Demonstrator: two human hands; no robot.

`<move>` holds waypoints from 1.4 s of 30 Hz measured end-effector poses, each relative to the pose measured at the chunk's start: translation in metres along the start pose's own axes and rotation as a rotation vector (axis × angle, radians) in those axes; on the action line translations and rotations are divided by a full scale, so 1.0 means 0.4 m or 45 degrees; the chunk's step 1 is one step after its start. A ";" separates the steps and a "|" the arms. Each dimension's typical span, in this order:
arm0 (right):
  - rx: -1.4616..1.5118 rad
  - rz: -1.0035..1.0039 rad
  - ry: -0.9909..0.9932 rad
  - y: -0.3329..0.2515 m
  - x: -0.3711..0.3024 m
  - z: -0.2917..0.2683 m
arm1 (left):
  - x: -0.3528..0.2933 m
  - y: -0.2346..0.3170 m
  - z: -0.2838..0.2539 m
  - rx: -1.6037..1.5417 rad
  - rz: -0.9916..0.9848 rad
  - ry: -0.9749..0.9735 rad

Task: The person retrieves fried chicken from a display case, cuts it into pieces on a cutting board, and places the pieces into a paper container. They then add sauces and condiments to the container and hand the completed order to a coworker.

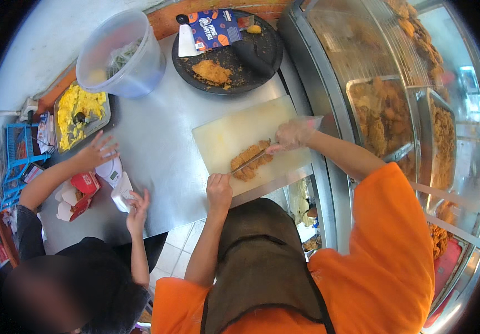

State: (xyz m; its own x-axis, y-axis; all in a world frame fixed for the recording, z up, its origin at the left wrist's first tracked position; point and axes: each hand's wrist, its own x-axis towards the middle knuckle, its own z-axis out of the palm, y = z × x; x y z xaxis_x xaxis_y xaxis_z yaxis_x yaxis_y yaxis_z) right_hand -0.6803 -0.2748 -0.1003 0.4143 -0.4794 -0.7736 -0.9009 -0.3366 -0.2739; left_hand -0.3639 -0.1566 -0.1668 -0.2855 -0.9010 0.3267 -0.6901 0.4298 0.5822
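A breaded fried cutlet (251, 160) lies on a pale cutting board (216, 139) in front of me. A knife (245, 165) rests along the cutlet, its thin blade running lengthwise over it. My left hand (219, 191) is bare and closed around the near end of the knife, at the board's front edge. On the other side, my right hand (294, 135), in a clear plastic glove, pinches the far right end of the cutlet beside the blade tip. The glove partly hides its fingertips.
A round black tray (187, 78) holds crumbs and a printed packet. Nearby stand a clear bucket (148, 67) and a tray of yellow food (106, 114). A glass case (329, 72) of fried food borders my right. At left, a co-worker's hands are near a red-white box (86, 183) and a scale (110, 170).
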 end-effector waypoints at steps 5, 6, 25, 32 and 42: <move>-0.050 -0.023 0.039 0.020 0.015 0.028 | 0.013 0.017 -0.045 0.003 -0.020 -0.151; -0.049 -0.022 0.049 0.030 0.020 0.031 | 0.011 0.027 -0.067 -0.001 0.015 -0.043; 0.388 0.190 1.160 -0.047 -0.120 0.642 | 0.088 0.025 0.006 -0.198 -0.361 -0.319; 0.780 0.258 0.956 -0.340 -0.145 0.576 | 0.042 -0.006 -0.034 -0.259 -0.512 -0.199; 1.304 0.506 0.933 -0.459 -0.024 0.411 | 0.284 -0.094 -0.093 -0.032 -0.336 0.030</move>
State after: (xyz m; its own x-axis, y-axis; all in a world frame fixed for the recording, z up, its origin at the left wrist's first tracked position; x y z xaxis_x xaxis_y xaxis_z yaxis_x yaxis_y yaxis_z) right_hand -0.5402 -0.0750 -0.1367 -0.2174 -0.8361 -0.5037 -0.5316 0.5342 -0.6572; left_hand -0.3457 -0.2729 -0.1237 -0.0819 -0.9806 0.1782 -0.7218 0.1817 0.6679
